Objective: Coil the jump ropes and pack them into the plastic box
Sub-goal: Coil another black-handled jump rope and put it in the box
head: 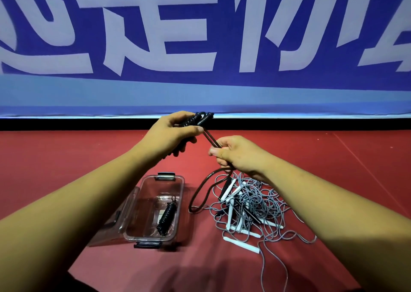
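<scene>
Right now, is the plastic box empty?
Not empty: one coiled black rope lies inside the box, whose lid is open.

Rectangular clear plastic box (180,205): glossy, transparent, smooth walls.
Thin black jump rope cord (210,139): smooth, slight sheen.
Slim white handles (230,216): matt plastic.
Tangled grey cords (266,205): smooth, dull.
Red floor covering (66,158): matt, finely textured.

Black handles (203,117) — partly hidden inside left hand (173,133).

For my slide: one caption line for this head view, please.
Left hand and right hand coil a black rope; another coil lies in the plastic box beside a grey tangle.
</scene>
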Available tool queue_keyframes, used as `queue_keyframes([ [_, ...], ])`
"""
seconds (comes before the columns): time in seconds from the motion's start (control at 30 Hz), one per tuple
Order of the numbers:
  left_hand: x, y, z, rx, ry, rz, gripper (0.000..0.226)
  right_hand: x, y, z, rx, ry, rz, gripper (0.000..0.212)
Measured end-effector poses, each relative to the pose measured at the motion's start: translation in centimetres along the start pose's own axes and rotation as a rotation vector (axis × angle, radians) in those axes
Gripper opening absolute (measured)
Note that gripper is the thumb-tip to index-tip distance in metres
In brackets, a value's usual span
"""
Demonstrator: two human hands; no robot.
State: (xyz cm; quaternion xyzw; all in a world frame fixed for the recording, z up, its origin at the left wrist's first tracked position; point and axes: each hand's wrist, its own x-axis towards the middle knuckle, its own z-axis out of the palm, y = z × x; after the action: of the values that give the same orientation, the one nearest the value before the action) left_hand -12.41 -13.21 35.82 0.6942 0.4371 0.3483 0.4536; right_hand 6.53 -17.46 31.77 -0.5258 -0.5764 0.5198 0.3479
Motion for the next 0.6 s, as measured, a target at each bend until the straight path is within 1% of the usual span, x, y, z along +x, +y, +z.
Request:
queue_keyframes([
  [0.03,0.1,0.1,-0.1,0.000,0.018,-0.018,0.018,-0.1,0.1,-0.1,0.004,0.021,0.015,0.011],
  [0.13,0.5,-0.1,-0.9,0.031,0.088,-0.055,0.021,0.1,0.6,-0.6,0.070,0.044,0.078,0.016],
  [0.2,0.7,-0.4,-1.4,0.084,0.124,-0.069,0.021,0.0,0.6,-0.9,0.143,0.022,0.114,0.007],
  [0.23,0.8,-0.5,-1.5,0.115,0.133,-0.071,0.021,-0.2,0.4,-0.9,0.159,0.015,0.128,0.006],
  [0.3,1.1,-0.8,-1.5,0.194,0.144,-0.070,0.021,-0.3,0.2,-0.8,0.175,-0.004,0.148,0.018],
  [0.4,1.6,-1.8,-1.8,0.319,0.177,-0.028,0.025,-0.3,-0.1,-0.2,0.276,-0.073,0.161,0.022],
  [0.47,2.0,-2.8,-2.2,0.513,0.221,0.002,0.027,-0.3,-0.3,0.2,0.312,-0.110,0.184,0.022],
  [0.5,2.1,-3.2,-2.4,0.649,0.247,0.011,0.028,-0.3,-0.5,0.4,0.289,-0.112,0.183,0.022],
  [0.53,2.2,-3.5,-2.5,0.797,0.275,0.022,0.029,-0.4,-0.7,0.6,0.210,-0.098,0.166,0.022],
  [0.6,2.1,-3.6,-2.6,1.034,0.308,0.049,0.031,-0.9,-1.5,1.3,-0.090,-0.050,0.079,0.021],
])
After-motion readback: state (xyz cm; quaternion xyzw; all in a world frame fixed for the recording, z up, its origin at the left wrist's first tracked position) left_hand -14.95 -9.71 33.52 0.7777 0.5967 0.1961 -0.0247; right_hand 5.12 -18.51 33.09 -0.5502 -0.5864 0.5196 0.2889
